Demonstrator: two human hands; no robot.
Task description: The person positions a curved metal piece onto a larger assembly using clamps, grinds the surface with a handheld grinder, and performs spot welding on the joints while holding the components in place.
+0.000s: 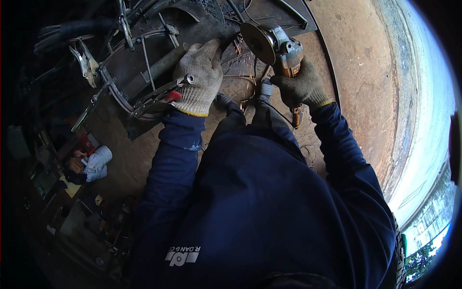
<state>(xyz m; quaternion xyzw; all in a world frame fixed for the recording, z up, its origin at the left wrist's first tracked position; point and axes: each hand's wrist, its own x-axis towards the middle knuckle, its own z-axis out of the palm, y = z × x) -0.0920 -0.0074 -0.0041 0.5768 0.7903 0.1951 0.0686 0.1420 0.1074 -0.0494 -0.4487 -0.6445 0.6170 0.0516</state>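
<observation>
My right hand (302,85), in a knitted work glove, grips the body of an angle grinder (290,59). The grinder's round disc (258,43) faces left, beside the end of a dark metal piece (229,40). Orange sparks (248,81) fall below the disc. My left hand (199,77), also gloved, is closed around that dark metal piece; its fingers partly hide the piece. Next to the left wrist lies a metal clamp (163,91) with a red part. A thick metal pipe (165,66) runs just left of the same hand.
A curved metal frame (111,82) with several locking pliers (86,65) attached stands at the left on a dark metal table (211,25). A cable (284,114) hangs near my legs. Brown ground (358,62) stretches to the right. Lower left are a grey-white bundle (97,164) and cluttered items.
</observation>
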